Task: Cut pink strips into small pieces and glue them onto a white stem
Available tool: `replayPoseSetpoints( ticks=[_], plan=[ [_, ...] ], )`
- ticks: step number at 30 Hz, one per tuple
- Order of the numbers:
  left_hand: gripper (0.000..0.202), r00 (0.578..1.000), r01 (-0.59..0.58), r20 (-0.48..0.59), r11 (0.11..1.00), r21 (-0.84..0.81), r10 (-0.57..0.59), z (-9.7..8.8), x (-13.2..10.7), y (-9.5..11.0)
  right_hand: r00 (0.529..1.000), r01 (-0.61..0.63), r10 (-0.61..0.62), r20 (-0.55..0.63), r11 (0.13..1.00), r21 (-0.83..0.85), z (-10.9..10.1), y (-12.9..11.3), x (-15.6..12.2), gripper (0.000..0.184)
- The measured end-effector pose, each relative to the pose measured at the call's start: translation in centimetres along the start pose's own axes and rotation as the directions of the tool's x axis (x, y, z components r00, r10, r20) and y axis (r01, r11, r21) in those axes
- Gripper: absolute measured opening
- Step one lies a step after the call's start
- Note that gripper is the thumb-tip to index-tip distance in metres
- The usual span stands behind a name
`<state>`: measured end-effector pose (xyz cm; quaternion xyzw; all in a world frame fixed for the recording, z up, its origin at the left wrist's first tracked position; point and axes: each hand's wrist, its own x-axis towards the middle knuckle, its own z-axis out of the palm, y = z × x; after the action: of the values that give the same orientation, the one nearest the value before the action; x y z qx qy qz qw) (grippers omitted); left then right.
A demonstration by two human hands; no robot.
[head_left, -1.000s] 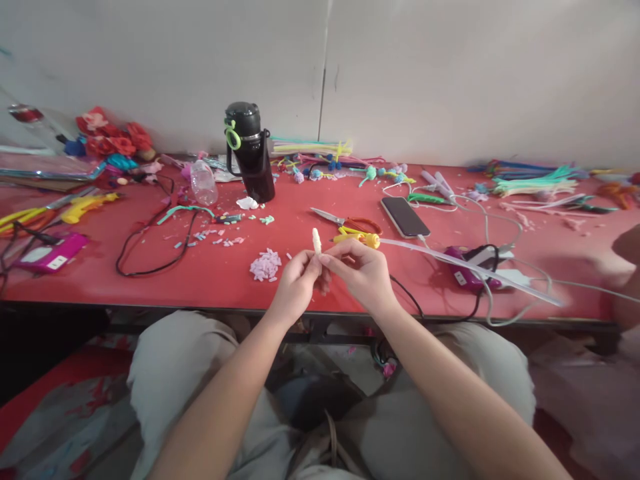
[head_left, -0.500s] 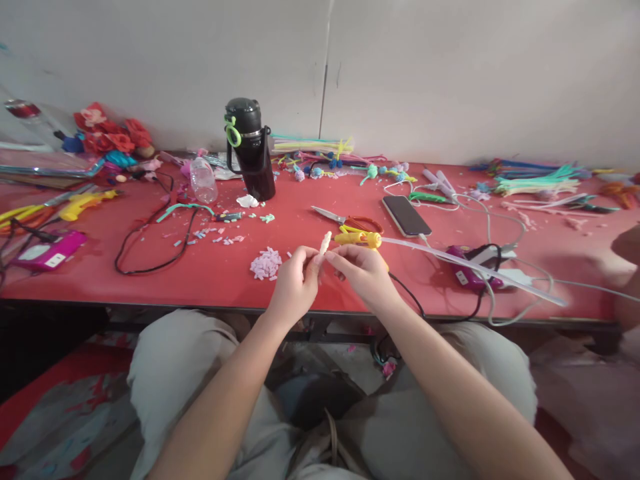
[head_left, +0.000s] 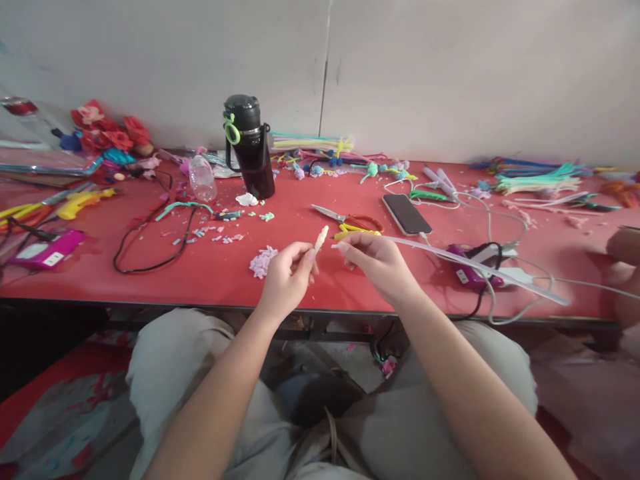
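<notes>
My left hand [head_left: 287,277] is closed in a pinch on a small cream-coloured, knobbly stick [head_left: 321,238], its tip pointing up and away. My right hand [head_left: 375,263] is a little to the right, thumb and forefinger pinched on a tiny pale piece [head_left: 335,247]; its exact kind is too small to tell. Behind the right hand lies a yellow glue gun [head_left: 357,230], partly hidden, with a long translucent glue stick [head_left: 475,265] running out to the right. A pile of small lilac pieces [head_left: 263,261] is on the table left of my left hand.
Scissors [head_left: 345,219] and a phone [head_left: 407,215] lie beyond my hands on the red table [head_left: 295,217]. A black flask [head_left: 250,147] and a clear bottle [head_left: 203,179] stand behind. Cables [head_left: 493,293] and pipe cleaners [head_left: 543,179] are at the right. Another person's hand [head_left: 625,247] shows there.
My hands have moved apart: the left one slightly left and down with the cream stick, the right one to the right. A pale piece now shows at the right fingertips.
</notes>
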<state>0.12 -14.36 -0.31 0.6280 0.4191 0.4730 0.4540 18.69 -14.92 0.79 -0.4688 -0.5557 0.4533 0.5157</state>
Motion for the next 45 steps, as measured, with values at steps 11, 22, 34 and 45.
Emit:
replayPoseSetpoints(
  ticks=[11, 22, 34, 45],
  plan=[
    [0.025, 0.985, 0.155, 0.137, 0.905, -0.396, -0.108, 1.0, -0.2, -0.1, 0.999, 0.05, -0.05, 0.003, 0.997, 0.059, 1.6, 0.5, -0.5, 0.035],
    [0.022, 0.992, 0.119, 0.092, 0.892, -0.436, -0.087, 0.6, -0.1, 0.3, 0.997, 0.023, -0.03, 0.071, 0.995, 0.1, 1.9, 0.5, -0.9, 0.035],
    [0.018, 0.996, 0.089, 0.011, 0.987, -0.136, -0.089, -0.2, 0.0, 0.8, 0.998, 0.048, -0.046, 0.05, 0.998, -0.035, 0.2, -0.3, -0.4, 0.037],
    [0.025, 0.969, 0.211, 0.181, 0.938, -0.275, -0.165, -0.9, 0.3, 0.9, 0.966, -0.25, 0.208, 0.152, 0.894, 0.371, 0.1, -0.6, -0.3, 0.025]
  ],
)
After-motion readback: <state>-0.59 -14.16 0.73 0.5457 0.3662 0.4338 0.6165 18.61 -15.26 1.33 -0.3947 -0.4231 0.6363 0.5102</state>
